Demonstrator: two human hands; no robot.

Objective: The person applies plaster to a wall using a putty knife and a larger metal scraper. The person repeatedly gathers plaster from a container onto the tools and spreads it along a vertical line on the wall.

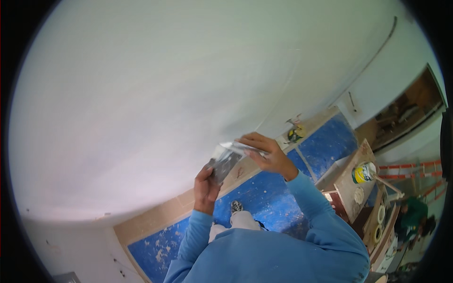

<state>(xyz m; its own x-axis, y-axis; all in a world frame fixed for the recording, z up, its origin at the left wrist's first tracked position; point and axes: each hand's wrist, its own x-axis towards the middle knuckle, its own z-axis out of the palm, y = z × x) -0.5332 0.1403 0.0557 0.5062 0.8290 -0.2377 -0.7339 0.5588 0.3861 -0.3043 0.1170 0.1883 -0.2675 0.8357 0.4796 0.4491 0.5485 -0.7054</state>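
My left hand (206, 189) is closed round the lower end of a wide, flat grey putty knife (225, 168), which tilts up to the right. In my right hand (271, 154) is a second metal putty knife (255, 151), its handle hidden under my fingers. The two blades meet or overlap in front of the large white wall (155, 94). A pale smear, perhaps putty, shows near the upper blade edge; blur hides the detail.
Blue sheeting (264, 195) spattered with white covers the floor. A yellow-and-green container (295, 135) stands near the wall's foot. To the right are a plank bench (344, 181) with a paint bucket (363, 173), an orange ladder (410, 169), and a person in green (413, 217).
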